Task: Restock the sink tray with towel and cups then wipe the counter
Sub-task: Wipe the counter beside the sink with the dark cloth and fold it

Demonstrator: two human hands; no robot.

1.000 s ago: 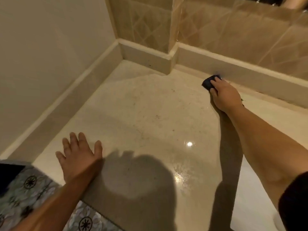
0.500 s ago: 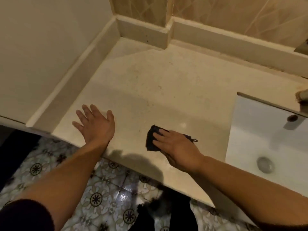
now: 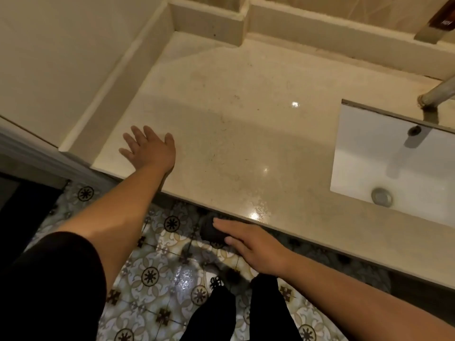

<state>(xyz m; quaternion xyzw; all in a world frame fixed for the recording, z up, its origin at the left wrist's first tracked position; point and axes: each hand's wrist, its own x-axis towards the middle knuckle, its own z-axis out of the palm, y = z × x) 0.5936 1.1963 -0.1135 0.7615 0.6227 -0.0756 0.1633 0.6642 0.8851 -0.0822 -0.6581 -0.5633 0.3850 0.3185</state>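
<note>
The beige stone counter (image 3: 246, 107) runs across the view, with faint specks and wet glints near its front edge. My left hand (image 3: 150, 151) lies flat on its left front corner, fingers spread and holding nothing. My right hand (image 3: 248, 244) is off the counter, just in front of and below the front edge, over the floor. Its fingers stretch almost straight over a bunched dark cloth (image 3: 211, 231), which shows under the fingertips. No tray, towel or cups are in view.
A white sink basin (image 3: 394, 168) with a metal drain (image 3: 381, 196) is sunk into the counter at the right, under a metal faucet (image 3: 438, 93). A raised ledge (image 3: 320, 28) and walls bound the counter at the back and left. Patterned floor tiles (image 3: 152, 276) lie below.
My right hand has dragged the dark cloth from the back ledge toward me across the counter and off its front edge. The left hand has stayed flat on the counter.
</note>
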